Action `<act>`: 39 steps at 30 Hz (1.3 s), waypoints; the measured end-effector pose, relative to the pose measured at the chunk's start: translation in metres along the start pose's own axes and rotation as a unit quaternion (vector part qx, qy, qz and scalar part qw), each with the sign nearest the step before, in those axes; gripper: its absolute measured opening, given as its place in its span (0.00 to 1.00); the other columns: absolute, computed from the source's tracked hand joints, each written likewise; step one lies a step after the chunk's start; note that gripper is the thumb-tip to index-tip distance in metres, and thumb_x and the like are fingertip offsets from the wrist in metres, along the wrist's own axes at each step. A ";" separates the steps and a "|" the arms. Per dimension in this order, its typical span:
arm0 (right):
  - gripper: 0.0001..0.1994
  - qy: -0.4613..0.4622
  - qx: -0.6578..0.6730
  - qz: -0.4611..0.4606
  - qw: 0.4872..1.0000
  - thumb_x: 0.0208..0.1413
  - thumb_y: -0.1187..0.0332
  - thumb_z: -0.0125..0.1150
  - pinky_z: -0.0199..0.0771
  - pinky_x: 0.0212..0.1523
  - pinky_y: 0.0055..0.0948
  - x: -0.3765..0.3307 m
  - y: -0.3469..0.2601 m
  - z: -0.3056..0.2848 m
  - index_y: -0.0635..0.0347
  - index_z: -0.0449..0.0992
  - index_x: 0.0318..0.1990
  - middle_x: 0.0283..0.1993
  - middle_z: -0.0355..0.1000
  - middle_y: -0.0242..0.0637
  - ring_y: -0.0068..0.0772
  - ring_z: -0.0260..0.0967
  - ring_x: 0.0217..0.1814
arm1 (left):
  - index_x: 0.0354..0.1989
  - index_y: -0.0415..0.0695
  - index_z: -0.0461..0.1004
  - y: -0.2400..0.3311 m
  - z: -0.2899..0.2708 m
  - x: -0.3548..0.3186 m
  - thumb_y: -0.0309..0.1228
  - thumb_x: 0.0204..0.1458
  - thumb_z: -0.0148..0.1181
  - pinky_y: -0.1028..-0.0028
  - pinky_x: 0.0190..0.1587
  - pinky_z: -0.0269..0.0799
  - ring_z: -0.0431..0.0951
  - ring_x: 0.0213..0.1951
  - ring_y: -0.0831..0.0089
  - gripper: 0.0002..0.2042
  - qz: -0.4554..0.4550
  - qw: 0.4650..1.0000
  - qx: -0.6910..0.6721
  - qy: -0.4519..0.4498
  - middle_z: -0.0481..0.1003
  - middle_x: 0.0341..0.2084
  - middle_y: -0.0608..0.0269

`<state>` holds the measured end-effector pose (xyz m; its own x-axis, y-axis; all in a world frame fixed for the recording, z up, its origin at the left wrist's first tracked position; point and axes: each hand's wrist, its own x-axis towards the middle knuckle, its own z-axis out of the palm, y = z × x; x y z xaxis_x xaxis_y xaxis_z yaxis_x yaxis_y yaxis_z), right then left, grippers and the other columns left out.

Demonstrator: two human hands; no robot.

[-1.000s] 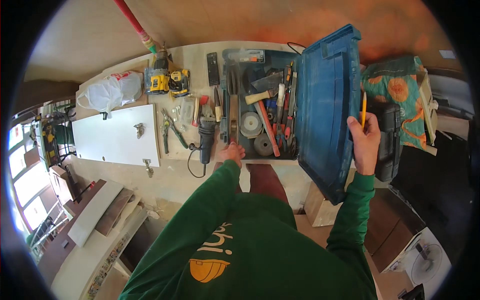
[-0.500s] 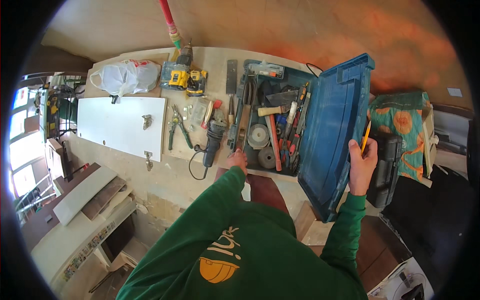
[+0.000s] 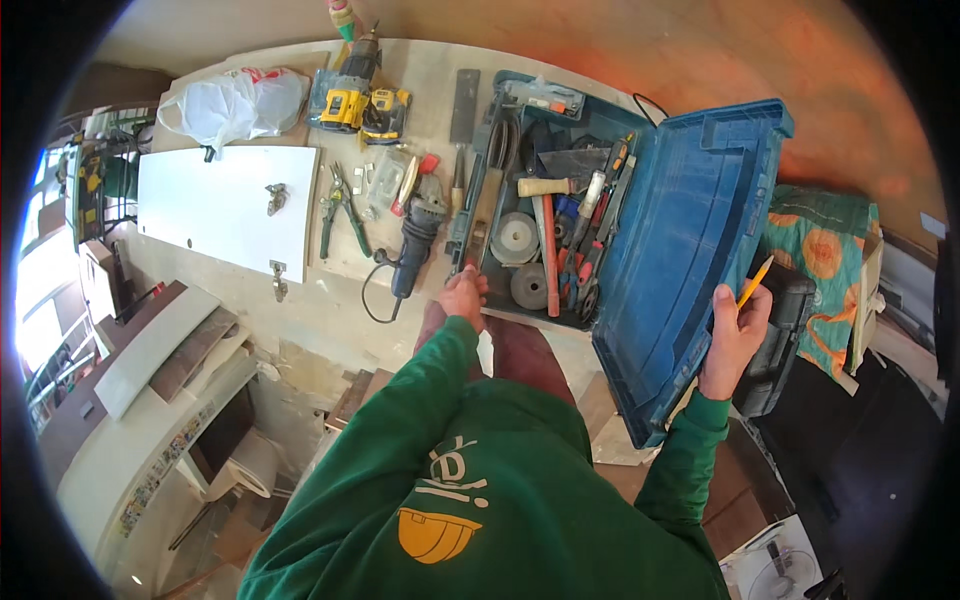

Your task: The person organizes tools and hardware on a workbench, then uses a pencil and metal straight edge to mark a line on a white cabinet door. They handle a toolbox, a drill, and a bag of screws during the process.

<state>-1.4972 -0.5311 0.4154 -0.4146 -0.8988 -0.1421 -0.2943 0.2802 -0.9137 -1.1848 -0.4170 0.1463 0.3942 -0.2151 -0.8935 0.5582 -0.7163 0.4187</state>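
Observation:
A blue tool case (image 3: 585,322) stands open on the workbench, its lid (image 3: 690,230) tipped out to the right. My right hand (image 3: 735,335) pinches a yellow pencil (image 3: 755,280) and lies against the lid's outer edge. At the case's near left corner my left hand (image 3: 464,298) is closed, fingers curled at the rim beside a long brown strip-like tool (image 3: 482,220); what exactly they hold is hidden. Inside the case lie a hammer (image 3: 550,250) with a red handle, two grinding discs (image 3: 514,238), and several screwdrivers and pliers (image 3: 580,280).
Left of the case lie an angle grinder (image 3: 415,245), green-handled snips (image 3: 342,212), a yellow cordless drill (image 3: 348,95) and a putty knife (image 3: 463,110). A white door panel (image 3: 225,200) and a plastic bag (image 3: 235,105) lie farther left. A black case (image 3: 775,345) and patterned bag (image 3: 822,265) stand right.
The view has shifted, so the bench sits higher in it. The lid leans slightly farther right, with my right hand and the pencil moving along. My left hand stays at the case's near left corner.

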 end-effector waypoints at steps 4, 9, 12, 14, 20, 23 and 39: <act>0.13 -0.003 -0.008 0.013 1.000 0.63 0.69 0.67 0.63 0.41 0.19 -0.003 -0.003 0.000 0.61 0.69 0.48 0.40 0.67 0.25 0.14 0.60 0.39 | 0.51 0.47 0.80 0.003 0.002 0.003 0.42 0.65 0.59 0.73 0.33 0.71 0.77 0.33 0.77 0.14 -0.039 0.999 -0.015 0.011 0.81 0.36 0.66; 0.12 0.000 -0.001 0.001 1.000 0.64 0.67 0.67 0.61 0.41 0.20 0.002 0.000 -0.004 0.61 0.71 0.47 0.39 0.66 0.24 0.14 0.59 0.39 | 0.50 0.48 0.80 0.002 -0.001 0.017 0.43 0.65 0.60 0.73 0.30 0.71 0.77 0.30 0.77 0.14 -0.009 1.000 0.015 0.002 0.80 0.33 0.68; 0.13 0.008 -0.009 0.014 1.000 0.64 0.65 0.68 0.61 0.40 0.20 0.007 0.005 -0.019 0.61 0.72 0.48 0.39 0.66 0.23 0.14 0.59 0.38 | 0.44 0.43 0.82 0.004 -0.016 0.021 0.44 0.63 0.61 0.71 0.26 0.70 0.76 0.25 0.75 0.15 0.009 0.996 0.077 -0.044 0.80 0.29 0.64; 0.14 0.027 -0.041 0.022 0.999 0.64 0.64 0.68 0.61 0.39 0.19 0.008 0.000 -0.027 0.62 0.73 0.48 0.38 0.66 0.23 0.14 0.59 0.38 | 0.43 0.41 0.82 0.019 -0.034 0.021 0.44 0.63 0.62 0.68 0.25 0.71 0.77 0.23 0.72 0.16 0.043 0.979 0.181 -0.077 0.81 0.28 0.61; 0.14 0.015 -0.139 0.041 0.989 0.65 0.61 0.67 0.61 0.36 0.19 0.016 -0.009 -0.054 0.62 0.78 0.50 0.34 0.68 0.23 0.14 0.59 0.35 | 0.53 0.41 0.78 0.072 -0.047 -0.005 0.41 0.57 0.66 0.53 0.51 0.73 0.79 0.49 0.55 0.20 0.425 0.714 0.554 -0.041 0.80 0.46 0.52; 0.14 0.028 -0.121 0.036 0.992 0.65 0.62 0.66 0.61 0.38 0.19 0.015 -0.003 -0.061 0.63 0.78 0.49 0.36 0.68 0.23 0.14 0.60 0.36 | 0.58 0.41 0.73 0.090 -0.028 -0.022 0.40 0.53 0.66 0.48 0.68 0.60 0.69 0.64 0.48 0.26 0.580 0.518 0.621 -0.102 0.74 0.57 0.49; 0.14 0.082 -0.121 0.031 0.989 0.61 0.61 0.70 0.51 0.30 0.19 0.012 -0.003 -0.036 0.63 0.77 0.44 0.30 0.62 0.18 0.12 0.53 0.31 | 0.67 0.39 0.66 0.113 0.003 0.026 0.41 0.50 0.66 0.37 0.76 0.34 0.61 0.72 0.44 0.35 0.547 0.116 0.800 -0.217 0.70 0.62 0.42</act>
<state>-1.5317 -0.5307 0.4304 -0.5661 -0.8164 -0.1138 -0.4527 0.4233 -0.7848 -1.1136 -0.5053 0.1702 -0.6779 -0.5232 -0.5164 -0.6393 0.7664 0.0629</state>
